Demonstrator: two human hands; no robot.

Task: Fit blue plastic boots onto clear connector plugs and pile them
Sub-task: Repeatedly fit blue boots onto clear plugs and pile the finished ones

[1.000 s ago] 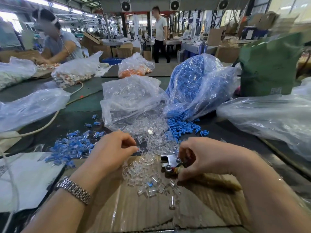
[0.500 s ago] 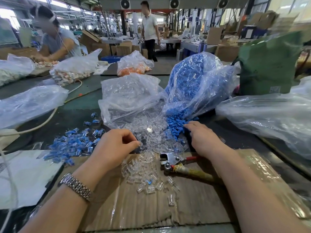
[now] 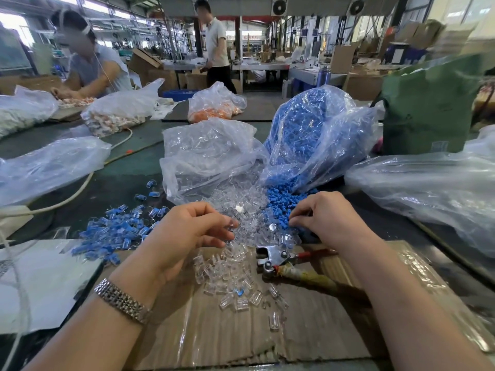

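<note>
Your left hand (image 3: 192, 234) hovers over the near edge of the loose heap of clear plastic connector plugs (image 3: 241, 223), its fingers curled and its thumb and fingertips pinching one small clear plug at about the level of the heap's top. A metal-link watch (image 3: 122, 301) sits on that wrist. Your right hand (image 3: 326, 218) rests palm down at the spill of small blue plastic boots (image 3: 281, 199), fingers bent so the tips dig into the blue pieces; whether they actually hold one you cannot tell from here.

The boots pour from the mouth of a clear plastic bag packed with blue boots (image 3: 313, 137), which leans just beside the crumpled clear bag of plugs (image 3: 209, 156). More clear plugs (image 3: 227, 277) lie scattered on the tape-covered brown cardboard sheet (image 3: 214, 338) between your forearms. Finished pieces, blue boots fitted on clear plugs (image 3: 112, 234), lie piled on the dark table to the left of your left hand, partly on the cardboard's corner. A metal plier-like tool with a red handle and a tape-wrapped handle (image 3: 278, 259) lies on the cardboard under your right wrist, its head touching the scattered plugs.
</note>
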